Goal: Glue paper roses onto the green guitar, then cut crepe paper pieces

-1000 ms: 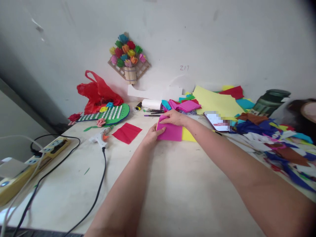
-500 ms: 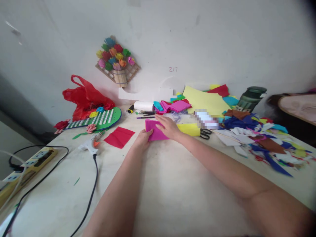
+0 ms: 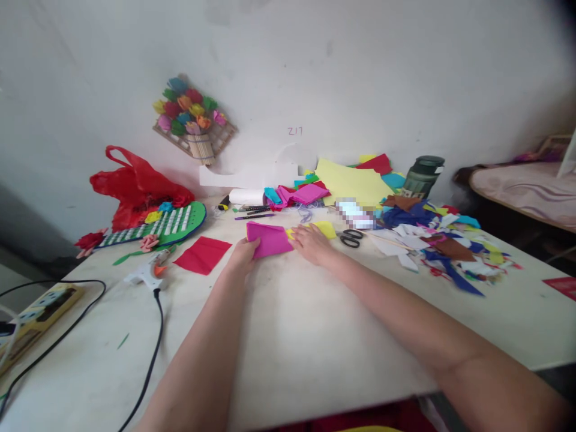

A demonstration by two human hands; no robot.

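A folded sheet of magenta crepe paper (image 3: 270,241) lies on the table in front of me. My left hand (image 3: 245,253) grips its left edge, the thumb on top and the other fingers hidden beneath. At the paper's right edge my right hand (image 3: 311,243) is laid palm down, fingers stretched out, over a piece of yellow paper (image 3: 324,229). How much of the yellow paper is under that hand is hidden. Black-handled scissors (image 3: 351,238) rest just right of it. A red paper square (image 3: 202,255) is left of my left hand.
A hot glue gun (image 3: 148,273) with its cord and a power strip (image 3: 42,312) are on the left. Behind are a red plastic bag (image 3: 135,186), pens (image 3: 254,215) and a blurred phone (image 3: 355,214). Paper scraps (image 3: 445,246) and a green bottle (image 3: 423,177) occupy the right.
My right hand has slid off the magenta paper's top to the right, onto the yellow paper. My left hand keeps its grip. The whole view has swung a little to the right.
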